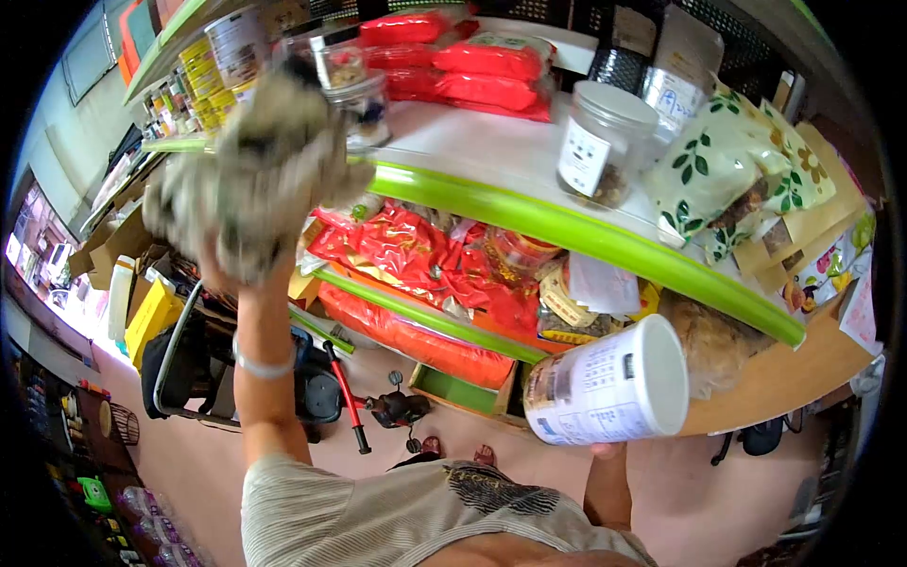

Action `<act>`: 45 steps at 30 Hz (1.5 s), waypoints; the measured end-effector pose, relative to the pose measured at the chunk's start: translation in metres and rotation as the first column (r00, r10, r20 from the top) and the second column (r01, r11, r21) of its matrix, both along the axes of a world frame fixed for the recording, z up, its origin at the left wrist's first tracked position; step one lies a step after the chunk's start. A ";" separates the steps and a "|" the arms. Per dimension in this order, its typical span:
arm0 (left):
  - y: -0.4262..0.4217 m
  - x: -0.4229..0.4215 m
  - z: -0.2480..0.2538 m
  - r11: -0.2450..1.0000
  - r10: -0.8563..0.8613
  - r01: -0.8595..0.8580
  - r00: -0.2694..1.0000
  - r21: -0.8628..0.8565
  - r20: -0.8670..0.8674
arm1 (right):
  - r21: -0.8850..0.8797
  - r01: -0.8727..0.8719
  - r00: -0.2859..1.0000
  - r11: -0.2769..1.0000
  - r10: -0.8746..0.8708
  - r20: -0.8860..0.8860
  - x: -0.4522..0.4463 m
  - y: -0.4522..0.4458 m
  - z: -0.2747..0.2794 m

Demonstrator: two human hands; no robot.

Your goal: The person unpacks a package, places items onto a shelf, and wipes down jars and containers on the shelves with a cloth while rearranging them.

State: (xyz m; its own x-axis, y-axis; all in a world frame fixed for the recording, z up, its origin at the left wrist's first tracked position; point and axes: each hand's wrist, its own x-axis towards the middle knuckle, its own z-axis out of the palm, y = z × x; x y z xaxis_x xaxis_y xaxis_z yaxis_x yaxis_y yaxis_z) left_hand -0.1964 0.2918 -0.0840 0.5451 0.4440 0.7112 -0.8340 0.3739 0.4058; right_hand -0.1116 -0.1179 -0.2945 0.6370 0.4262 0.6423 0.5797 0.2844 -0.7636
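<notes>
Cloth, bunched and blurred, is gripped in the raised left hand, before the left part of the upper shelf; the right hand grips a labelled white tub from below, fingers mostly hidden; on the shelf sit red packets and a clear lidded jar

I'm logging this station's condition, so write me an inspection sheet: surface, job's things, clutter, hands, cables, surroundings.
Surface: white shelf with green front edge.
Job's things: greyish cloth, motion-blurred; white tub, tilted, labelled.
Clutter: red packets, clear lidded jar and leaf-patterned bag on the shelf.
Hands: left hand raised with the cloth, largely hidden; right hand holds the tub from below, mostly hidden.
Cables: nothing seen.
Surroundings: pinkish floor, yellow box at left.
</notes>
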 end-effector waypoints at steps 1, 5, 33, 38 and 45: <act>0.009 -0.020 -0.028 0.996 0.067 -0.062 0.995 0.070 -0.075 | 0.020 0.026 0.999 0.999 -0.026 0.036 0.003 0.009 0.013; 0.034 -0.091 -0.148 0.895 0.377 -0.256 0.872 0.365 -0.311 | 0.132 0.139 0.967 0.981 -0.163 0.195 0.021 0.060 0.076; 0.028 -0.145 -0.208 0.920 0.066 -0.342 0.617 -0.192 -0.784 | -0.326 0.478 0.876 0.815 -0.416 0.245 0.133 0.318 0.243; 0.026 -0.137 -0.218 0.945 0.087 -0.307 0.571 -0.114 -0.816 | -0.427 0.407 0.905 0.807 -0.293 0.309 0.142 0.301 0.234; 0.029 -0.140 -0.237 0.933 0.019 -0.316 0.523 -0.173 -0.852 | -0.411 0.094 0.994 0.907 -0.063 0.090 0.150 0.294 0.228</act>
